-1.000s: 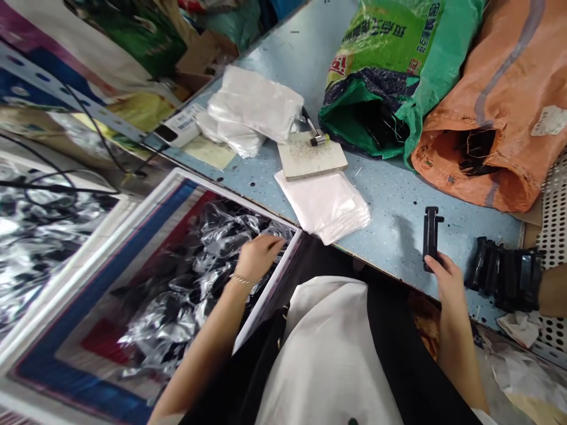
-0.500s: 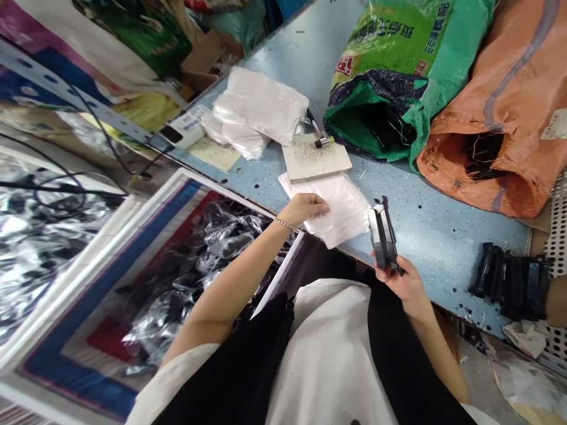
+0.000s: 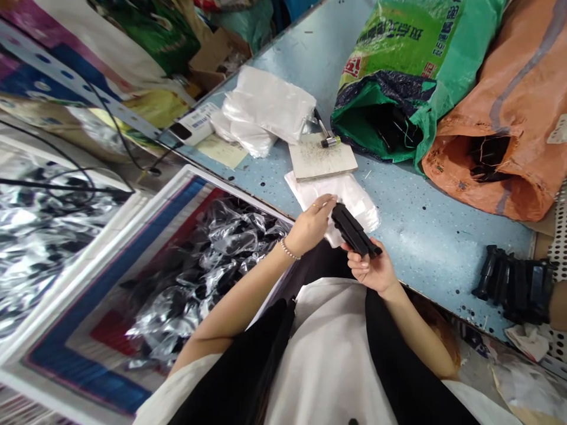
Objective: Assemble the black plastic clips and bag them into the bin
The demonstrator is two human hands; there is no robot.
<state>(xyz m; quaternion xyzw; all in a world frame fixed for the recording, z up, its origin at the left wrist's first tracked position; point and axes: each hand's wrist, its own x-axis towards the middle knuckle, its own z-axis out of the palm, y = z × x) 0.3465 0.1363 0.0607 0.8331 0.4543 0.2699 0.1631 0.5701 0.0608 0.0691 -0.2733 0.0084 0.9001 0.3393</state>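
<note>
My right hand (image 3: 371, 267) grips a black plastic clamp-like part (image 3: 354, 230) by its lower end, just above the table's front edge. My left hand (image 3: 311, 225) is next to the part and seems to pinch the near edge of a clear plastic bag (image 3: 349, 200), the top of a flat stack. The fingers hide where the bag meets the hand. A thin ring shows on one left finger, and a beaded bracelet circles that wrist.
The speckled blue table (image 3: 436, 236) holds a small hammer (image 3: 328, 140) on a wooden board (image 3: 322, 158), more white bags (image 3: 266, 106), and green (image 3: 385, 112) and orange (image 3: 496, 159) sacks of black parts. Black parts (image 3: 514, 283) lie at right. A bin (image 3: 204, 265) holds bagged parts.
My left hand has moved from the bin onto the bag stack. My right hand has lifted the black part and carried it left, turning it, towards my left hand.
</note>
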